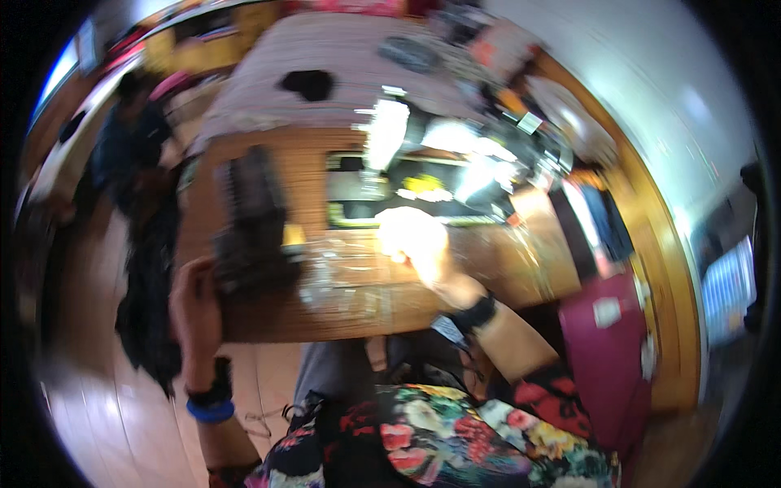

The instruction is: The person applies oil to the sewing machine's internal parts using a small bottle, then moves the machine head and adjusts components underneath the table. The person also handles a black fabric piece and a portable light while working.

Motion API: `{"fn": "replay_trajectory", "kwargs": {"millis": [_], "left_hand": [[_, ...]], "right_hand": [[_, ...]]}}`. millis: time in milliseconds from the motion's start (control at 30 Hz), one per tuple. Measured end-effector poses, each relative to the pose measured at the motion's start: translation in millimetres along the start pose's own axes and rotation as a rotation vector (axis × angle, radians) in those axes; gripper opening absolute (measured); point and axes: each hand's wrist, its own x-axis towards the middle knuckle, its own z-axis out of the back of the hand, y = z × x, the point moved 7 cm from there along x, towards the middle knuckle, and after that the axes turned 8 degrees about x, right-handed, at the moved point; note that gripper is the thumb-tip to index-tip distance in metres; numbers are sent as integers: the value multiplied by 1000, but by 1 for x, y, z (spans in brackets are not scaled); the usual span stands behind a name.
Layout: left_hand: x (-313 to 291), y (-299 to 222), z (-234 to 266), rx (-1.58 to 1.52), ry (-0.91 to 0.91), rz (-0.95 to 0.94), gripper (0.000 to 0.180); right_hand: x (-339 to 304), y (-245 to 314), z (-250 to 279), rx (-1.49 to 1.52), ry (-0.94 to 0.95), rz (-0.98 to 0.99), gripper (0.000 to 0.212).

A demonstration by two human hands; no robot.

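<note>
My right hand [415, 244] is over the middle of the wooden table, bleached by bright light. Its fingers look curled in, and whatever they may hold is lost in the glare. Crinkled clear plastic wrap [338, 281] lies beside it on the tabletop. Just beyond is a dark mat [346, 187] with a yellow item [425, 187] on it. At the table's left edge my left hand [195, 305] is beside a long dark grey object [250, 211], smeared by motion. Whether it grips that object is unclear.
A bright lamp [386, 130] shines at the mat's far side. Behind the wooden table [390, 321] stands a bed [342, 49]. Another person [134, 150] is at the left. A dark red case [606, 350] stands by the right wall.
</note>
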Motion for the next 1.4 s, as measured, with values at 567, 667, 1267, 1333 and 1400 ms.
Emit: {"fn": "replay_trajectory", "kwargs": {"millis": [567, 667, 1267, 1333, 1400], "left_hand": [[39, 89, -22, -92, 27, 45, 26], [44, 82, -27, -93, 37, 71, 26], [8, -9, -19, -467, 53, 238, 24], [6, -29, -11, -530, 183, 172, 50], [7, -50, -7, -459, 291, 46, 77]], "right_hand": [[-352, 196, 180, -558, -921, 486, 36], [-429, 224, 243, -708, -1315, 442, 49], [-477, 229, 387, -880, -1493, 171, 32], [-427, 232, 329, -870, -1354, 312, 30], [-349, 221, 268, -765, -1117, 358, 28]]}}
